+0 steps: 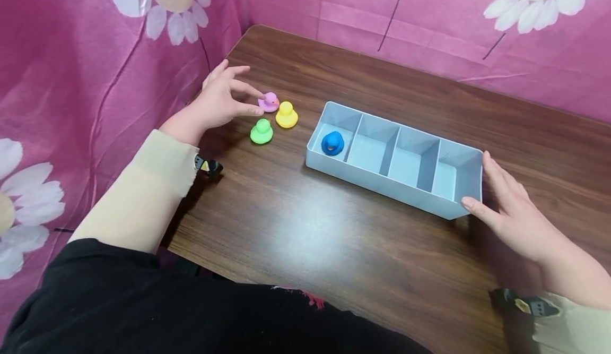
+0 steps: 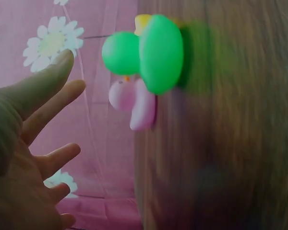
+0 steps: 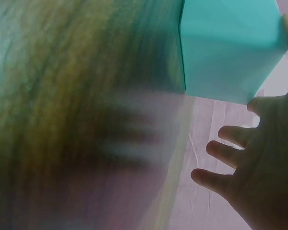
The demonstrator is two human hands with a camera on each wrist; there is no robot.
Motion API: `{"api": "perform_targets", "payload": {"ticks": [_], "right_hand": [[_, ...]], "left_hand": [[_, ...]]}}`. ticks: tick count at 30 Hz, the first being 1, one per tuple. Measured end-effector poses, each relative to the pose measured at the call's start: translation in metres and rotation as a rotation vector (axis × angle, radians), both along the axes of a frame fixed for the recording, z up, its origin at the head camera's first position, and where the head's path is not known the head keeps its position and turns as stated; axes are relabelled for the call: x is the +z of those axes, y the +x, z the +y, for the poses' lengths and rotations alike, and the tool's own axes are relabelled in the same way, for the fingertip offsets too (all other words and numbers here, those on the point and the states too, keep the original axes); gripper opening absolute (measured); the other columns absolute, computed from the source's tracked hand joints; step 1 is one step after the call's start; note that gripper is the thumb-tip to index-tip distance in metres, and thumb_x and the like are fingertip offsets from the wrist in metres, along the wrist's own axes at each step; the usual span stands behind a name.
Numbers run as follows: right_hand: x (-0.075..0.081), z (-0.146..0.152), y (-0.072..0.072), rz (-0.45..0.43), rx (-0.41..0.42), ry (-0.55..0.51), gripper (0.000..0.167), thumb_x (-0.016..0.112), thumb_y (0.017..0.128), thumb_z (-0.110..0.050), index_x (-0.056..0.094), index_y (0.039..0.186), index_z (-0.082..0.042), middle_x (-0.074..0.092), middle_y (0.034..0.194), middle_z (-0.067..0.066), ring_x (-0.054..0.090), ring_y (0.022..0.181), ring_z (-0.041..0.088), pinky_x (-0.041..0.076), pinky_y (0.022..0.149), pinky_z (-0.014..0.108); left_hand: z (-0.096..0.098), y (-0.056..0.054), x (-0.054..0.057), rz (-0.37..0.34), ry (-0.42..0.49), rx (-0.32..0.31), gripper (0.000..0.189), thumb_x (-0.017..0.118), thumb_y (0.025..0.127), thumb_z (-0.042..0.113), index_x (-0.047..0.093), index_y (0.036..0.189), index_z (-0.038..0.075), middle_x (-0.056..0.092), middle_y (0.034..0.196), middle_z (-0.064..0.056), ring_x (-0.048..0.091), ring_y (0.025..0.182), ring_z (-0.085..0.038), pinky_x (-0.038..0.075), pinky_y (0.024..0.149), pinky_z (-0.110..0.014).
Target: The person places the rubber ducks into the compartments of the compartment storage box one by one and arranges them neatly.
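Note:
My left hand (image 1: pixel 221 96) reaches over a small purple rubber duck (image 1: pixel 269 102), thumb and index finger spread beside it. In the left wrist view its fingers are extended and hold nothing. A yellow rubber duck (image 1: pixel 286 115) and a green one (image 1: pixel 261 131) stand close to the purple duck on the table. My right hand (image 1: pixel 513 210) rests at the right end of a light blue-grey divided box (image 1: pixel 377 179), thumb and index finger at its rim. The right wrist view shows the other fingers extended beside the box. A blue rubber duck (image 1: pixel 332 143) sits in the box's leftmost compartment.
The brown wooden table (image 1: pixel 296 226) bears the box and the loose ducks. Pink cloth with white daisies (image 1: pixel 329 3) hangs behind it and along the left. Dark straps (image 1: pixel 208 166) with small devices circle both wrists.

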State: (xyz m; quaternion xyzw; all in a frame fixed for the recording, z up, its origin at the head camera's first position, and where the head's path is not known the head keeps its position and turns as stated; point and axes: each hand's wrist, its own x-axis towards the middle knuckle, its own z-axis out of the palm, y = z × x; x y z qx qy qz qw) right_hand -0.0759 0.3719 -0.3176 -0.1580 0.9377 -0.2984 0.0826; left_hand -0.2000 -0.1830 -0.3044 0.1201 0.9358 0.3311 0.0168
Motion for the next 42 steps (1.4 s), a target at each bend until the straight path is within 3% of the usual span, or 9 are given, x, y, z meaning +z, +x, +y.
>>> {"api": "perform_targets", "payload": {"ticks": [8, 13, 17, 26, 42], "right_hand": [[-0.001, 0.002, 0.002, 0.000, 0.004, -0.009, 0.089, 0.061, 0.098, -0.017, -0.003, 0.159, -0.027, -0.003, 0.163, 0.014, -0.006, 0.144, 0.047, -0.008, 0.108, 0.066], [0.000, 0.001, 0.001, -0.001, 0.000, -0.015, 0.088, 0.061, 0.098, -0.017, -0.002, 0.159, -0.027, -0.003, 0.163, 0.012, -0.005, 0.145, 0.046, -0.008, 0.109, 0.064], [-0.001, 0.001, 0.001, 0.004, 0.002, -0.017, 0.088, 0.061, 0.098, -0.016, -0.002, 0.159, -0.026, -0.002, 0.163, 0.012, -0.005, 0.145, 0.045, -0.008, 0.110, 0.063], [-0.001, 0.001, 0.001, 0.005, 0.001, -0.023, 0.088, 0.061, 0.097, -0.016, -0.002, 0.159, -0.026, -0.003, 0.163, 0.012, -0.006, 0.145, 0.043, -0.009, 0.110, 0.063], [-0.001, 0.001, 0.002, -0.006, -0.017, -0.020, 0.088, 0.061, 0.098, -0.018, -0.001, 0.159, -0.028, -0.002, 0.164, 0.011, -0.005, 0.145, 0.045, -0.007, 0.110, 0.064]], "left_hand": [[0.003, -0.024, -0.006, -0.027, 0.005, 0.060, 0.041, 0.079, 0.084, 0.038, 0.074, 0.119, 0.016, 0.031, 0.157, -0.005, -0.006, 0.148, -0.016, -0.009, 0.114, -0.045], [0.013, -0.029, -0.011, -0.069, -0.034, 0.138, 0.043, 0.078, 0.084, 0.046, 0.076, 0.116, 0.017, 0.031, 0.158, -0.002, -0.011, 0.148, -0.020, -0.011, 0.113, -0.046], [0.018, -0.031, -0.015, -0.087, -0.039, 0.163, 0.044, 0.079, 0.083, 0.045, 0.076, 0.115, 0.015, 0.032, 0.157, -0.003, -0.009, 0.148, -0.022, -0.012, 0.113, -0.047], [0.022, -0.032, -0.018, -0.103, -0.056, 0.148, 0.049, 0.080, 0.081, 0.048, 0.076, 0.115, 0.013, 0.035, 0.156, -0.006, -0.005, 0.148, -0.026, -0.012, 0.113, -0.050], [0.020, -0.033, -0.015, -0.122, -0.074, 0.072, 0.040, 0.074, 0.090, 0.032, 0.071, 0.124, 0.011, 0.036, 0.155, -0.012, -0.003, 0.148, -0.029, -0.008, 0.113, -0.053]]}}
